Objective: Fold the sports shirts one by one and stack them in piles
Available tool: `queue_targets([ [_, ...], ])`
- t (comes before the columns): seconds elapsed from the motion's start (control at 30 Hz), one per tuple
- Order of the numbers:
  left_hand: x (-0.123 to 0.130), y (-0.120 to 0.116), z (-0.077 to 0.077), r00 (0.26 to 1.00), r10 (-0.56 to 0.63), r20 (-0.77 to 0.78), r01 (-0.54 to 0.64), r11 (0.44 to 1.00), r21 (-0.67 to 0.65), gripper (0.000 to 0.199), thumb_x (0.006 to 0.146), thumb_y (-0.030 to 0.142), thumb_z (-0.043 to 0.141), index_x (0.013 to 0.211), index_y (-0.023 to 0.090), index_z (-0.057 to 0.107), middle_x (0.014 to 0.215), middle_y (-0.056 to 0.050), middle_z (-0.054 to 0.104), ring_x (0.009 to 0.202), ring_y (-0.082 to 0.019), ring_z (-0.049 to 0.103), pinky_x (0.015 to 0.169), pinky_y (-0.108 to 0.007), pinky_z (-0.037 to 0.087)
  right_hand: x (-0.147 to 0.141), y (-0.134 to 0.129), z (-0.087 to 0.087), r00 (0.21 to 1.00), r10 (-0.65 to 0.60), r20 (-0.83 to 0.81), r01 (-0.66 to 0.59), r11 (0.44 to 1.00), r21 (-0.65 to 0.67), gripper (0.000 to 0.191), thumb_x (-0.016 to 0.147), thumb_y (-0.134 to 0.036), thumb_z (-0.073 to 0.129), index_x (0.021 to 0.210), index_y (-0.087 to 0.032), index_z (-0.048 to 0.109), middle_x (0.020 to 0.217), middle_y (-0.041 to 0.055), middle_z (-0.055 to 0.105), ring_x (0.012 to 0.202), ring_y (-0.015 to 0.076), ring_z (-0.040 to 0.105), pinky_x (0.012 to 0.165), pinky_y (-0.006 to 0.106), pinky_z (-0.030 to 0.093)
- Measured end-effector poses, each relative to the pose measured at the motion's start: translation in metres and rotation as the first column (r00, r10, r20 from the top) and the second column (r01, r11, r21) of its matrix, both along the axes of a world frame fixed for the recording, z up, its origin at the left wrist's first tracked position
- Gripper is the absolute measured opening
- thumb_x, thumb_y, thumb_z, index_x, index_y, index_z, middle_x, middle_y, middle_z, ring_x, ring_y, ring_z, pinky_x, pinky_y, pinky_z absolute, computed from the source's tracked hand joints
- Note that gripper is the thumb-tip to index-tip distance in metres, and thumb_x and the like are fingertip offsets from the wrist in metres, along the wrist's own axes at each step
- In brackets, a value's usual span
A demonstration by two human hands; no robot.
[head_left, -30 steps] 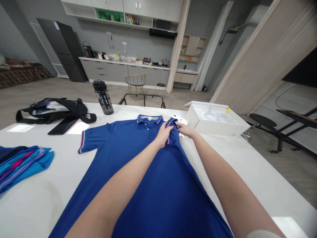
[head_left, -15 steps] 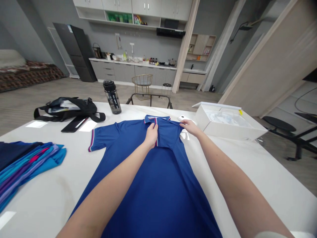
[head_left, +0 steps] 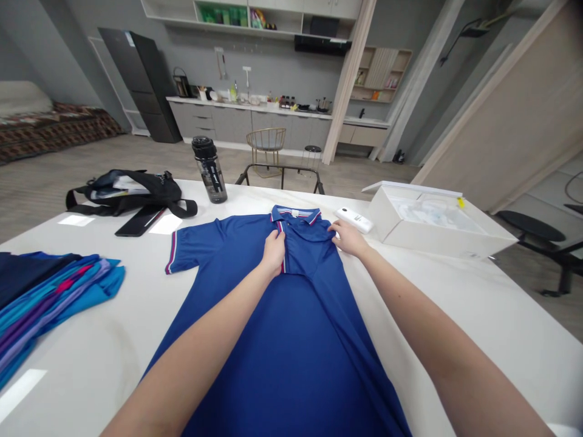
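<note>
Centrally in frame, the left hand [head_left: 274, 252] pinches a blue shirt's [head_left: 282, 340] turned-in sleeve [head_left: 300, 258], the right hand [head_left: 348, 238] its shoulder [head_left: 322, 229]; apparently mid-fold, it next needs flattening.

shirt [head_left: 282, 340]: on table [head_left: 492, 309] | bottle [head_left: 212, 173]: behind shirt, left | box [head_left: 446, 233]: right of shirt

Bare worktop [head_left: 113, 328] separates the polo shirt [head_left: 286, 346] from the clothes pile [head_left: 59, 291]. Past the right hand [head_left: 348, 238], a white box [head_left: 450, 240] blocks the way.
</note>
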State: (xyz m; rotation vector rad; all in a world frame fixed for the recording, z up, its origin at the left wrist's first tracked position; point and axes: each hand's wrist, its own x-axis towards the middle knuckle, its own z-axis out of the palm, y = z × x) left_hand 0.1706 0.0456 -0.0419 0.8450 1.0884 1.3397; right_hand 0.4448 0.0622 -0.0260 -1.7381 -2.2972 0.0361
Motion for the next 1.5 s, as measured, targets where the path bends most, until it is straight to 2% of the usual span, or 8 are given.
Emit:
queue_targets([
  [0.23,-0.009,-0.006,0.005,0.994,0.094,-0.048,-0.097,0.994,-0.058,0.018,0.080,0.034,0.063,0.069,0.019,0.061,0.065,0.000,0.065,0.072,-0.018,0.063,0.067,-0.026,0.049,-0.001,0.010,-0.004,0.989,-0.123,-0.087,0.129,0.989,0.076,0.030,0.094,-0.018,0.041,0.106,-0.018,0.069,0.115,0.0146,0.065,0.113,0.0293,0.056,0.098,0.038,0.044],
  [0.43,-0.012,0.001,0.011,0.991,-0.073,0.113,0.099,0.963,-0.249,0.028,0.067,0.036,0.081,0.083,0.015,0.070,0.081,-0.010,0.076,0.076,-0.025,0.073,0.074,-0.037,0.057,0.005,0.031,-0.010,0.936,-0.205,-0.287,0.205,0.978,-0.030,0.030,0.092,-0.018,0.039,0.105,-0.021,0.066,0.099,0.0079,0.071,0.097,0.0249,0.064,0.090,0.034,0.049],
  [0.63,-0.014,0.003,0.017,0.975,-0.056,0.216,0.102,0.972,-0.210,0.025,0.064,0.024,0.079,0.085,0.014,0.070,0.084,-0.012,0.077,0.076,-0.026,0.074,0.078,-0.042,0.059,0.004,0.029,-0.019,0.829,-0.291,-0.477,0.202,0.952,-0.230,0.041,0.081,-0.017,0.052,0.121,-0.020,0.062,0.106,0.0051,0.071,0.069,0.0156,0.066,0.071,0.028,0.053],
  [0.8,-0.016,0.002,0.017,0.969,-0.037,0.244,0.085,0.978,-0.191,0.024,0.062,0.020,0.078,0.082,0.015,0.068,0.077,-0.009,0.076,0.074,-0.025,0.073,0.078,-0.041,0.058,0.006,0.032,-0.020,0.925,-0.194,-0.326,0.176,0.981,-0.084,0.029,0.076,-0.015,0.059,0.102,-0.019,0.071,0.113,0.0058,0.070,0.093,0.0196,0.064,0.093,0.031,0.049],
  [1.0,-0.014,-0.004,0.023,0.978,-0.024,0.209,0.053,0.990,-0.132,0.020,0.063,0.020,0.076,0.081,0.015,0.069,0.078,-0.007,0.075,0.074,-0.022,0.071,0.079,-0.038,0.057,0.003,0.046,-0.009,0.916,-0.256,-0.309,0.256,0.966,-0.039,0.029,0.079,-0.007,0.045,0.086,-0.017,0.071,0.104,0.0112,0.071,0.102,0.0239,0.061,0.094,0.031,0.044],
  [1.23,-0.013,-0.007,0.032,0.940,-0.122,0.319,0.160,0.983,-0.095,0.027,0.058,0.021,0.080,0.082,0.015,0.069,0.077,-0.006,0.074,0.072,-0.021,0.070,0.077,-0.035,0.057,0.018,0.079,0.023,0.862,-0.282,-0.422,0.280,0.958,-0.069,0.017,0.063,-0.008,0.047,0.063,-0.017,0.061,0.086,0.0086,0.069,0.092,0.0224,0.060,0.086,0.029,0.044],
  [1.37,-0.017,-0.001,0.017,0.973,-0.059,0.222,0.108,0.970,-0.217,0.024,0.061,0.022,0.079,0.081,0.016,0.066,0.081,-0.008,0.074,0.074,-0.022,0.070,0.073,-0.037,0.056,0.008,0.089,0.024,0.785,-0.300,-0.542,0.259,0.954,-0.153,0.020,0.065,-0.013,0.044,0.075,-0.018,0.061,0.080,0.0051,0.068,0.067,0.0161,0.058,0.065,0.025,0.046],
  [1.5,-0.026,0.005,0.001,0.997,0.029,-0.068,-0.043,0.976,-0.214,0.024,0.065,0.020,0.077,0.086,0.019,0.066,0.082,-0.006,0.071,0.078,-0.022,0.069,0.072,-0.033,0.053,-0.010,0.080,0.008,0.702,-0.329,-0.631,0.238,0.944,-0.228,0.038,0.071,-0.017,0.041,0.106,-0.019,0.057,0.089,0.0034,0.070,0.048,0.0104,0.047,0.049,0.022,0.040],
])
